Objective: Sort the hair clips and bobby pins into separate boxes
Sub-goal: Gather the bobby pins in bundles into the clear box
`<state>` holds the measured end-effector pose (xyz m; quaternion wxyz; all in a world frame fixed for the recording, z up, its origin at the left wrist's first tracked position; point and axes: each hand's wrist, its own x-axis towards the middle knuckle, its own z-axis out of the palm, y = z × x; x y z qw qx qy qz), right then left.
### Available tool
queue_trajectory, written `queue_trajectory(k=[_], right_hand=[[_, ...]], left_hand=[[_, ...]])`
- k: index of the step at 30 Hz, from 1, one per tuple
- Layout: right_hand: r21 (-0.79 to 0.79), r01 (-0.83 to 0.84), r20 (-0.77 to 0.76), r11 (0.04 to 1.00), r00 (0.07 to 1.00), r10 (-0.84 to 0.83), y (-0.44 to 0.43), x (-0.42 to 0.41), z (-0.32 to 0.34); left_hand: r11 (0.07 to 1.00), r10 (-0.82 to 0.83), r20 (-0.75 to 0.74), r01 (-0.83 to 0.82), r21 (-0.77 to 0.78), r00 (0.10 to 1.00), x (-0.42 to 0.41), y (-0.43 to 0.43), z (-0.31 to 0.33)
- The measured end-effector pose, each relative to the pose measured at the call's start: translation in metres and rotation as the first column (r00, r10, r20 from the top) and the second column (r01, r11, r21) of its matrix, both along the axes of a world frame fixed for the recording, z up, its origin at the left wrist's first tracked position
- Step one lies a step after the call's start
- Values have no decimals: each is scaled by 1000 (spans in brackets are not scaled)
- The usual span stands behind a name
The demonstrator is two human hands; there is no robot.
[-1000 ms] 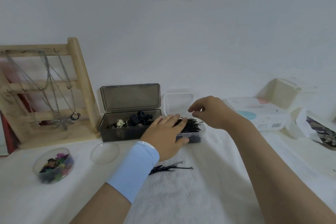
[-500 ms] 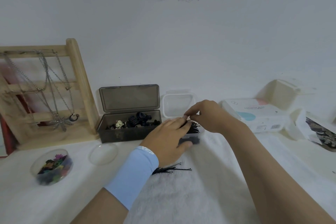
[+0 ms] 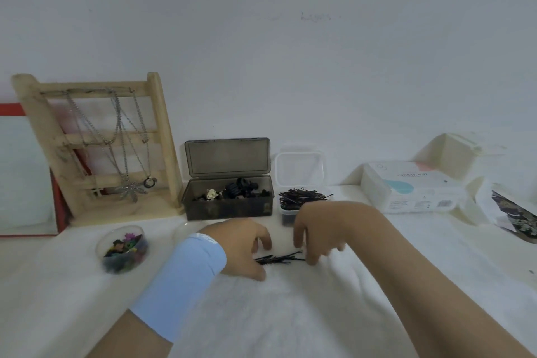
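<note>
A small bundle of loose black bobby pins [image 3: 279, 259] lies on the white cloth. My left hand [image 3: 244, 247], with a light blue wrist sleeve, curls its thumb and fingers around the bundle's left end. My right hand [image 3: 319, 229] hangs fingers-down at the bundle's right end. Its fingertips are blurred, so a pinch cannot be made out. Behind the hands, a dark box [image 3: 203, 209] with its lid up holds black hair clips. Beside it on the right, a small clear box [image 3: 286, 216] is heaped with bobby pins.
A wooden jewellery stand [image 3: 162, 136] with necklaces stands at the back left. A round clear tub [image 3: 123, 250] of coloured clips and its lid [image 3: 186, 231] sit in front of it. A white cosmetic box [image 3: 406, 186] and packaging lie at the right.
Both hands have left the clear bobby-pin box and dropped down to the loose bundle on the cloth. The view has tilted slightly.
</note>
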<state>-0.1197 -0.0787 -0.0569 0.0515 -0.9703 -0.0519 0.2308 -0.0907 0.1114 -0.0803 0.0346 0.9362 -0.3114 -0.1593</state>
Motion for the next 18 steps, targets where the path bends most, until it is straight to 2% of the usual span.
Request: queue_trajectory(k=[2,6,11,13,16,18], right_hand=[[-65,21,21,998,1000,-20,5,-4,-9],[18,81,9,997,997,-81,14,-3,-15],[48,-42,226,998,974,30,23,-11,-17],[66,-34,244,997,970,17,22,-16,-16],[75,-26,233,997,973,8,20,-21,-18],[82,-52,227,995,973,32,24,-22,-22]], left_hand=[[997,6,6,-5,-73,1000,0,3,-6],[984,11,-14,-14,-176,1000,0,1,-11],[979,8,-35,-15,-203,999,-4,-1,-11],[980,35,-27,-40,-195,999,-8,4,-11],[991,105,25,-103,-83,994,-11,14,-9],[989,123,42,-120,-83,991,-11,15,-7]])
